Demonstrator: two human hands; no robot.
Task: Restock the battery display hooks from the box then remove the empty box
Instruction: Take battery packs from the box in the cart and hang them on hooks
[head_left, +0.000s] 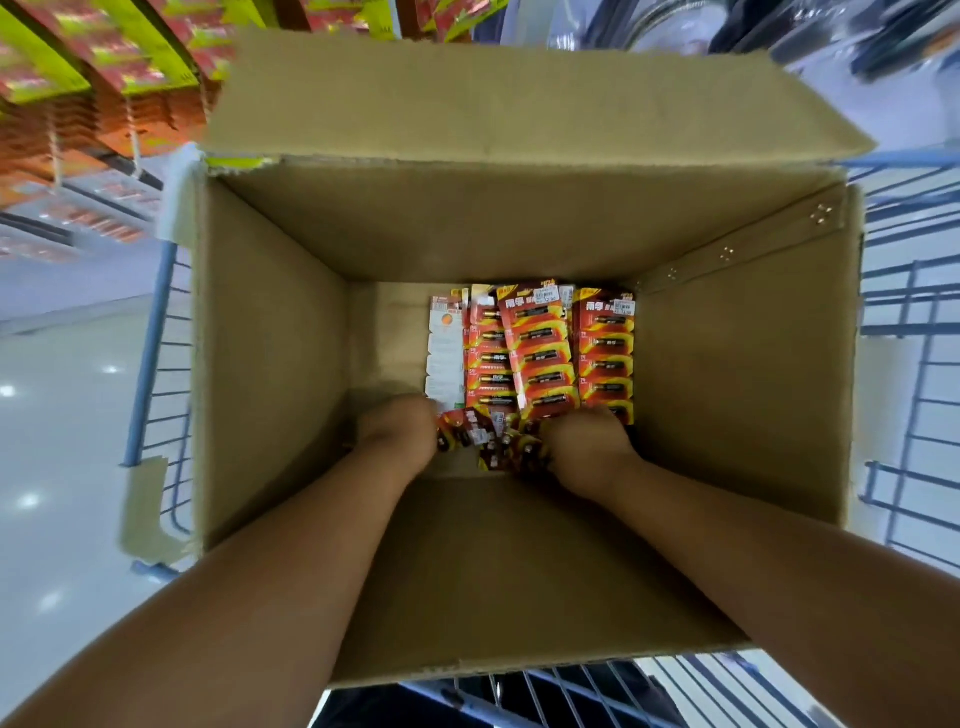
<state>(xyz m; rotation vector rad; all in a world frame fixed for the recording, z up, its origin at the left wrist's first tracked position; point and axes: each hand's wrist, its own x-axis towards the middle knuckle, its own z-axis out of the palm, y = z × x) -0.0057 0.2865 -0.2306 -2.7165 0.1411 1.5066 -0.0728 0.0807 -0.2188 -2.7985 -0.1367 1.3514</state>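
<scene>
A deep open cardboard box sits in a blue wire cart. On its floor lie red and yellow battery card packs in rows, with one white-backed pack at their left. Both my arms reach down into the box. My left hand and my right hand are at the near end of the packs, fingers curled into a bunch of small battery packs between them. The fingertips are hidden among the packs. The battery display hangs at the upper left, blurred.
The blue cart frame surrounds the box on the left, right and near sides. The box's far flap stands open toward the shelves. Shiny pale floor lies to the left.
</scene>
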